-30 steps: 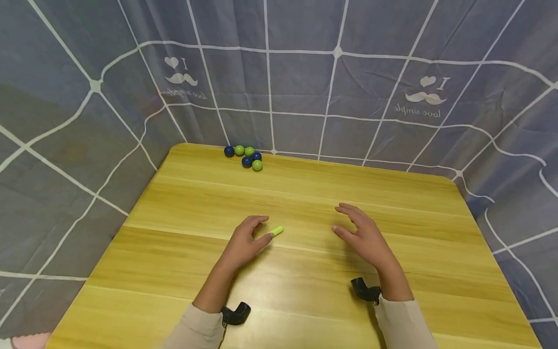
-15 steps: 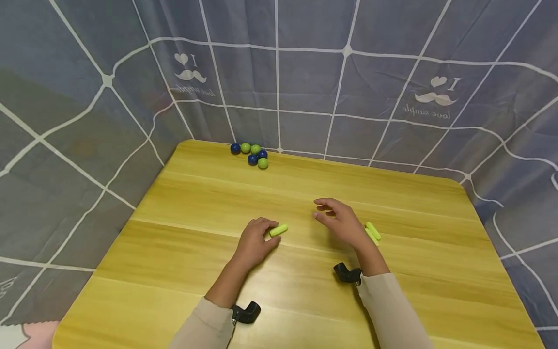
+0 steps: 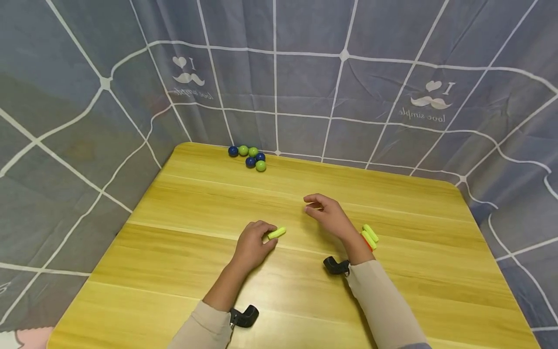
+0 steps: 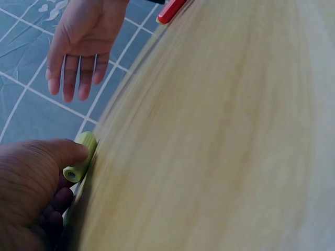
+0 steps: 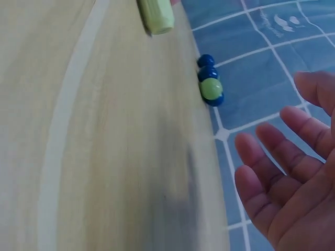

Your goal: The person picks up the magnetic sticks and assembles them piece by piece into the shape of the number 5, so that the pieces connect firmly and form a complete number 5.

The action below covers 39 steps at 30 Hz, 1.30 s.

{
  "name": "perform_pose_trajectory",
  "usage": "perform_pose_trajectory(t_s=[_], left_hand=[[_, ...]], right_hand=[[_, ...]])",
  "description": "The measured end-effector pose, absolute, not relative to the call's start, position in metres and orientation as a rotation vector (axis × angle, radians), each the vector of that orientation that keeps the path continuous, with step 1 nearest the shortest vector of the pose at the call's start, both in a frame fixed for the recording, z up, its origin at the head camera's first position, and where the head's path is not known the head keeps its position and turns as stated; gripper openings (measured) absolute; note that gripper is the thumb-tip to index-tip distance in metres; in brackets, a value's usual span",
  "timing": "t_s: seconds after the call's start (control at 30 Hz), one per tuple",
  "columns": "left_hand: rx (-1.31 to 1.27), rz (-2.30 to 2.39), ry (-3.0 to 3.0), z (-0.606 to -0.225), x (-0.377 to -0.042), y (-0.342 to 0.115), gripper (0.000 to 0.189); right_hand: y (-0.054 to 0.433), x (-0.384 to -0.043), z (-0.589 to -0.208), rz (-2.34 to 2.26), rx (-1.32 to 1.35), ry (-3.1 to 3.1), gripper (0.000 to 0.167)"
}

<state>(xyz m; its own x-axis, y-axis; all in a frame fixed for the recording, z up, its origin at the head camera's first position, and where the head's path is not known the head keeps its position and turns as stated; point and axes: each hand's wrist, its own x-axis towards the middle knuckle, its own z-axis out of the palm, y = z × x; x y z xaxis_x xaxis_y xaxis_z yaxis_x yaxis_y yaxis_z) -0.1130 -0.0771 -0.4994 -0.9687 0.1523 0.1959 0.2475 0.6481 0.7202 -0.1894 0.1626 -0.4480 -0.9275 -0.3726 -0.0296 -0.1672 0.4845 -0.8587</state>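
Observation:
My left hand (image 3: 254, 247) pinches a short yellow-green cylinder (image 3: 277, 233) just above or on the table; I cannot tell which. In the left wrist view, the thumb lies against this cylinder (image 4: 84, 157), which has a small hole in its near end. My right hand (image 3: 329, 215) hovers over the table to the right, fingers loosely bent and holding nothing. Beside the right wrist lie more yellow-green pieces (image 3: 370, 233) and a red piece, partly hidden by the forearm. The red piece (image 4: 170, 11) shows better in the left wrist view.
Several dark blue and green balls (image 3: 250, 162) cluster at the back left edge of the wooden table (image 3: 196, 208). A grey curtain (image 3: 305, 82) with white lines hangs behind and along the sides. Black wrist mounts (image 3: 245, 316) stick out from both forearms.
The right hand has moved left, uncovering the yellow-green and red pieces beside its wrist. My left thumb and fingers have come around the cylinder's end.

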Motion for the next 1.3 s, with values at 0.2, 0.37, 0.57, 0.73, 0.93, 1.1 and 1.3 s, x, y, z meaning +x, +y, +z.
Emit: perform_pose_trajectory(t_s=[0.2,0.37,0.57,0.73,0.93,1.1,1.3], left_hand=[[-0.347,-1.225,-2.753,-0.497,-0.113,-0.076,0.021],[-0.353,-1.237,-2.759,-0.496,-0.111,-0.077,0.02],[-0.46,-1.225,-2.753,-0.495,-0.109,-0.078,0.02],[-0.472,-1.247,-2.729,-0.496,-0.109,-0.078,0.019],[-0.458,-1.318,-2.705,-0.499,-0.107,-0.079,0.02],[-0.431,-1.392,-2.693,-0.503,-0.105,-0.081,0.019],[-0.458,-1.406,-2.662,-0.504,-0.107,-0.082,0.018]], right_hand=[[0.152,-0.206,-0.446,-1.368,-0.463,2.552,0.038],[0.141,-0.223,-0.445,-1.312,-0.491,2.586,0.038],[0.13,-0.241,-0.442,-1.239,-0.551,2.638,0.036],[0.12,-0.256,-0.438,-1.19,-0.609,2.65,0.034],[0.104,-0.274,-0.439,-1.159,-0.684,2.644,0.034],[0.09,-0.289,-0.444,-1.112,-0.741,2.633,0.036],[0.074,-0.307,-0.453,-1.112,-0.71,2.671,0.035]])
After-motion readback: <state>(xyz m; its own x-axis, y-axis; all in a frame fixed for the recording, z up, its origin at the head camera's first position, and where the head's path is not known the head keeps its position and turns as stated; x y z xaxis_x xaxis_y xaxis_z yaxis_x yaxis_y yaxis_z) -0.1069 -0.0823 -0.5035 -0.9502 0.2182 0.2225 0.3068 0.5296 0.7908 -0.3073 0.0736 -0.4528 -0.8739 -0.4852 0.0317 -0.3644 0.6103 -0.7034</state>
